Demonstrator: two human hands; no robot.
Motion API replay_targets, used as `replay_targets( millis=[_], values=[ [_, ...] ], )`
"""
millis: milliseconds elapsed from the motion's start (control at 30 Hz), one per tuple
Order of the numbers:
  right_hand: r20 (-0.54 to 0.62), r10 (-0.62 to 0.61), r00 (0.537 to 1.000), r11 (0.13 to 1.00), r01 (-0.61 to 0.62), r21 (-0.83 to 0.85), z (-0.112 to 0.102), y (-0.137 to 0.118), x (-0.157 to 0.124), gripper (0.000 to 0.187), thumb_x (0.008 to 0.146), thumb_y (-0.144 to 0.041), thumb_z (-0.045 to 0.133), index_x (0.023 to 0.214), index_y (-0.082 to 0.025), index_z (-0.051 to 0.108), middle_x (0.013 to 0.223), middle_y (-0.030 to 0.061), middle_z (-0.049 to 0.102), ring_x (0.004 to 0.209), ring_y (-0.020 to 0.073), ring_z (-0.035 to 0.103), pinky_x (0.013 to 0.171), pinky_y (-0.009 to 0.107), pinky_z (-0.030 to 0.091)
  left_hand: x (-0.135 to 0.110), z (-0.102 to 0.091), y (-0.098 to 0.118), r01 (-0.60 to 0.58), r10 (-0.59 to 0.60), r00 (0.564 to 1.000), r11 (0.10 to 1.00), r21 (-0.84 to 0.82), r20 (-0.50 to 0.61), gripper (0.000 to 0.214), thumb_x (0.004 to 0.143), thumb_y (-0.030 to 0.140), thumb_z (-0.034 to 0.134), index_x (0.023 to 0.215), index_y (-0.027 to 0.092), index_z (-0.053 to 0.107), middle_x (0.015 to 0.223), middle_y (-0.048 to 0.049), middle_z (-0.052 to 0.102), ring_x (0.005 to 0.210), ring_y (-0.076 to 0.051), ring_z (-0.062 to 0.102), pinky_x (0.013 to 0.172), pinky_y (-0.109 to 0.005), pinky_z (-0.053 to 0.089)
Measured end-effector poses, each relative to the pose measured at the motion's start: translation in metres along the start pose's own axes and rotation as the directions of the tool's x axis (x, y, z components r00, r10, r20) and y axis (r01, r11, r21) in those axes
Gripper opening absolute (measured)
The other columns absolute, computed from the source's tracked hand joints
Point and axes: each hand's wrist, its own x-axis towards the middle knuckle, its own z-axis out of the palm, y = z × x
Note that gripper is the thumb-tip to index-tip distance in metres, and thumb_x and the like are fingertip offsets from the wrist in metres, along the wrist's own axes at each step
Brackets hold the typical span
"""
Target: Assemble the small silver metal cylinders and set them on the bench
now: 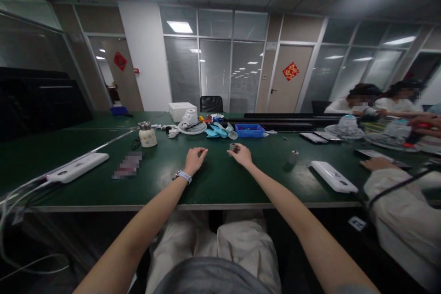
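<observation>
Big green surface [103, 183], both hands resting a bit past its near edge. The left hand [195, 159] is loosely curled, can't tell if it holds anything. The right hand [244, 155] pinches a small metal cylinder [233, 147] at its fingertips, on the side facing the other hand.

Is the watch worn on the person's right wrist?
No, the watch sits on the left wrist, just behind the left hand.

On the green table [213, 188], the small metal cylinder [233, 147] lies before the blue plastic tray [249, 130], right of the cream jar [147, 137].
</observation>
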Motion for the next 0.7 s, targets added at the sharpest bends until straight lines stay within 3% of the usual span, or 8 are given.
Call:
replay_targets(
  millis=[133,233,533,700],
  values=[
    [0.112,-0.075,0.991,0.988,0.058,0.146,0.062,-0.050,-0.008,0.040,0.071,-0.037,0.074,0.108,-0.025,0.064,0.097,0.0039,0.072,0.089,0.0196,0.068,0.078,0.029,0.052,-0.003,-0.002,0.002,-0.062,0.059,0.998,0.994,-0.093,-0.038,0.036,0.089,0.044,0.047,0.105,0.021,0.070,0.107,-0.0057,0.069,0.094,-0.019,0.058,0.089,-0.032,0.040],
    [0.131,-0.092,0.987,0.990,0.077,0.116,0.081,-0.066,-0.016,0.036,0.074,-0.035,0.070,0.108,-0.026,0.063,0.096,0.0034,0.072,0.089,0.0208,0.067,0.077,0.030,0.052,-0.003,-0.002,0.000,-0.068,0.060,0.996,0.989,-0.130,-0.062,0.033,0.088,0.042,0.050,0.104,0.022,0.071,0.106,-0.0054,0.070,0.095,-0.019,0.058,0.089,-0.033,0.041],
    [0.124,-0.163,0.979,0.986,0.164,-0.005,0.070,-0.070,-0.028,0.041,0.076,-0.038,0.068,0.115,-0.028,0.060,0.099,0.0038,0.071,0.089,0.0233,0.066,0.078,0.033,0.051,0.002,0.000,0.003,0.067,-0.076,0.997,0.967,-0.245,-0.026,0.032,0.078,0.046,0.062,0.091,0.020,0.075,0.093,-0.0057,0.072,0.092,-0.021,0.061,0.086,-0.032,0.044],
    [0.102,-0.169,0.980,0.985,0.166,0.043,0.065,-0.069,-0.032,0.043,0.075,-0.042,0.070,0.115,-0.028,0.061,0.100,0.0034,0.071,0.091,0.0227,0.066,0.079,0.032,0.051,0.006,-0.003,0.004,0.078,-0.105,0.992,0.950,-0.304,-0.074,0.034,0.076,0.050,0.062,0.086,0.019,0.075,0.091,-0.0062,0.072,0.092,-0.021,0.062,0.086,-0.031,0.045]
  ],
)
